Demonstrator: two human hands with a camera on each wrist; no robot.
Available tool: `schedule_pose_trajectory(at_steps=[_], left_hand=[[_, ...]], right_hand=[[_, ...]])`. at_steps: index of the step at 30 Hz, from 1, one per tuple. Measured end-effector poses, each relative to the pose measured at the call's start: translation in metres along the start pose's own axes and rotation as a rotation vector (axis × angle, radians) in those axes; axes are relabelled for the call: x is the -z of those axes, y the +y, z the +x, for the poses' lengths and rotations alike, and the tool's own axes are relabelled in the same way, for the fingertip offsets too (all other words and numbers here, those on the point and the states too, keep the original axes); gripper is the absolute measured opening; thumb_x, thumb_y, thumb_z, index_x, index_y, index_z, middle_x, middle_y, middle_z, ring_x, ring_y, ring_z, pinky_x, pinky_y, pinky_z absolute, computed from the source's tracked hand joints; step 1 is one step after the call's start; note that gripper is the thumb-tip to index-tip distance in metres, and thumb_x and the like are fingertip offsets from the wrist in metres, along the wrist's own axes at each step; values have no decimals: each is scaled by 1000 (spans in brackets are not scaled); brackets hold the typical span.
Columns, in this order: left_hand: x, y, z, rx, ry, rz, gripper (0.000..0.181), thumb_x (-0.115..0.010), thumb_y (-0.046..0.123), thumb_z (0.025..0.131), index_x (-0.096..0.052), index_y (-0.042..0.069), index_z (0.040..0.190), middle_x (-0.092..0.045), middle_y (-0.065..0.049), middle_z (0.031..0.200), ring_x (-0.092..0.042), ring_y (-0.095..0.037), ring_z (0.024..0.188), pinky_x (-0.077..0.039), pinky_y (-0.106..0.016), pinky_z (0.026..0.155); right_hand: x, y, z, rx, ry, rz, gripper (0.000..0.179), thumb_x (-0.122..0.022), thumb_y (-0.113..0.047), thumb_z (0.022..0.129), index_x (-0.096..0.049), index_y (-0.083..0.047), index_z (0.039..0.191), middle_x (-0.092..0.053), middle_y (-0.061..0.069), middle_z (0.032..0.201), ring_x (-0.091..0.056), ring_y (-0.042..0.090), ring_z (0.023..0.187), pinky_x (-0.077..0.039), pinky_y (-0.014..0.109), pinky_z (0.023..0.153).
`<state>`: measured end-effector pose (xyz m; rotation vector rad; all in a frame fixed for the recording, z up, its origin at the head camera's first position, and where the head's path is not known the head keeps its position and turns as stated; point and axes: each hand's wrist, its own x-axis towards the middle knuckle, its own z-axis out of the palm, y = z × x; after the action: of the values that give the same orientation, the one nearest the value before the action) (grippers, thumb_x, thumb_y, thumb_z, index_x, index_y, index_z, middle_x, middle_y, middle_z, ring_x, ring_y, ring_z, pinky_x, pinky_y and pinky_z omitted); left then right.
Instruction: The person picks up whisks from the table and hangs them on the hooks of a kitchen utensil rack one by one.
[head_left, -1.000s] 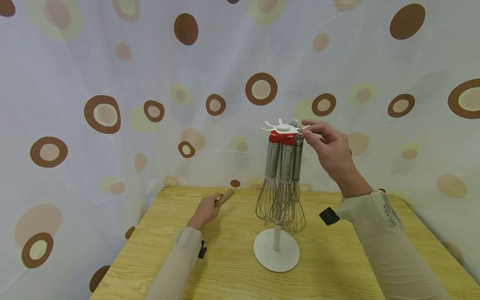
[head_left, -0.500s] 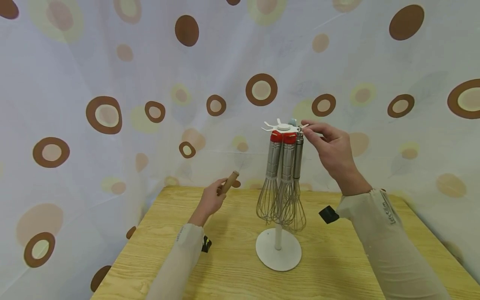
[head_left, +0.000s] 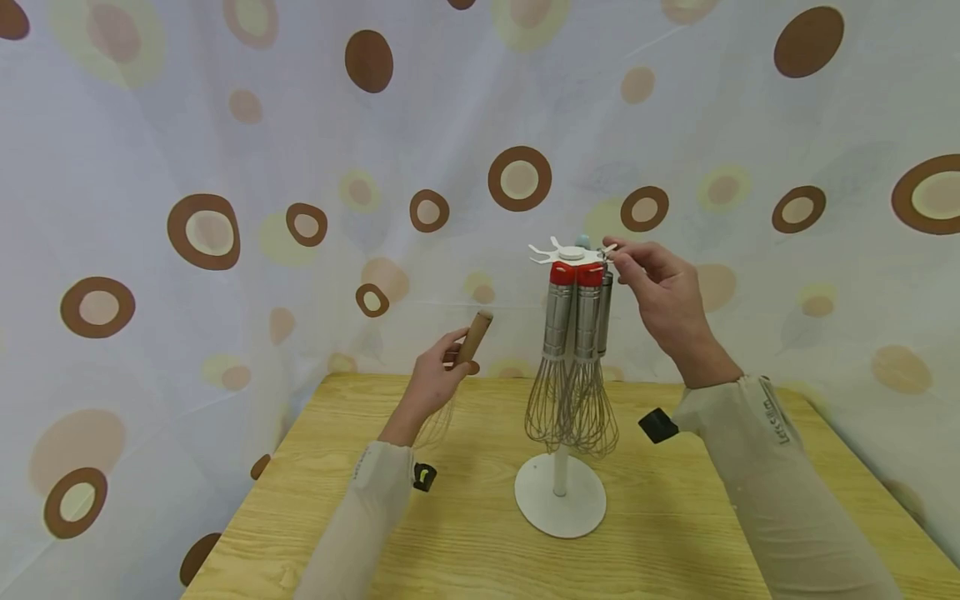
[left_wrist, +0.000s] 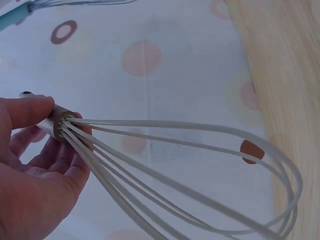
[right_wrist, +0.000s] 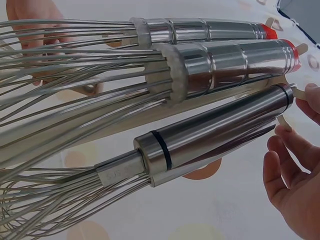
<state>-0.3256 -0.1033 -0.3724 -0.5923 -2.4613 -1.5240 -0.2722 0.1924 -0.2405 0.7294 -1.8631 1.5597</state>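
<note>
My left hand (head_left: 435, 379) grips a whisk by its wooden handle (head_left: 474, 335), which tilts up to the right. Its pale wire loops (left_wrist: 200, 190) stretch across the left wrist view. To the right stands a white whisk stand (head_left: 560, 508) with a ring of hooks on top. My right hand (head_left: 663, 296) pinches a hook at the stand's right side with thumb and fingertips. Two whisks with red-topped steel handles (head_left: 557, 321) hang at the front. Beside them hangs a plain steel whisk (right_wrist: 215, 127) with black bands, close below my right fingertips.
Everything is over a wooden table (head_left: 465, 517), with a spotted curtain (head_left: 300, 125) behind it. A teal-handled whisk (left_wrist: 15, 16) shows at the left wrist view's corner. Several hooks on the stand's left carry nothing. A black wrist camera (head_left: 658, 425) sits under the right sleeve.
My left hand has raised the wooden-handled whisk and brought it rightward, tilting it more upright. The stand's top has turned, its front whisks swinging right, and the base has shifted slightly right.
</note>
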Motion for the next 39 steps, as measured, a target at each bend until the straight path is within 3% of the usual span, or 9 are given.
schedule_pose_trajectory(at_steps=[7,14,18,27,30,37,39], left_hand=[[1,31,-1,-106,-47,-143,53,-54,3,94,-40,16,144,-54,-19,124,-59,-32,104,-51,-42,81],[9,84,-17,-186,-59,-151,51,-51,-4,93,-38,-1,142,-55,-26,121,-58,-38,104,-50,-42,80],[8,91,-17,-204,-82,-193,51,-49,-5,94,-36,-1,143,-53,-27,123,-56,-38,109,-47,-45,87],[-1,78,-2,-230,-86,-296,52,-51,-3,95,-37,6,144,-53,-23,125,-56,-34,111,-45,-40,91],[-2,83,-2,-254,-71,-317,53,-53,-5,93,-37,5,143,-54,-24,123,-57,-36,110,-45,-41,90],[3,114,-14,-301,-33,-323,52,-56,-7,90,-39,-2,139,-54,-26,121,-55,-35,108,-46,-41,91],[1,113,-12,-305,-26,-343,53,-57,-7,90,-40,-1,139,-54,-26,121,-55,-35,108,-45,-40,91]], right_hand=[[1,2,1,0,-10,22,19,-53,-13,97,-61,3,102,-61,3,123,-55,10,111,-42,23,80],[3,4,3,-3,-27,31,19,-52,-13,98,-60,3,102,-60,7,126,-55,10,111,-42,24,81],[5,8,5,2,-40,45,19,-51,-13,98,-59,4,102,-60,7,126,-55,11,112,-42,25,81],[9,13,7,5,-47,78,16,-51,-13,98,-61,0,101,-61,4,125,-56,12,111,-43,23,81],[10,14,7,4,-44,97,16,-51,-13,98,-61,-1,101,-61,3,124,-56,12,110,-43,23,80],[10,15,6,-2,-45,91,17,-51,-15,99,-62,-3,103,-60,5,127,-56,12,111,-43,23,81],[10,15,6,-5,-45,90,17,-51,-15,99,-62,-3,104,-59,5,127,-55,13,112,-43,23,82]])
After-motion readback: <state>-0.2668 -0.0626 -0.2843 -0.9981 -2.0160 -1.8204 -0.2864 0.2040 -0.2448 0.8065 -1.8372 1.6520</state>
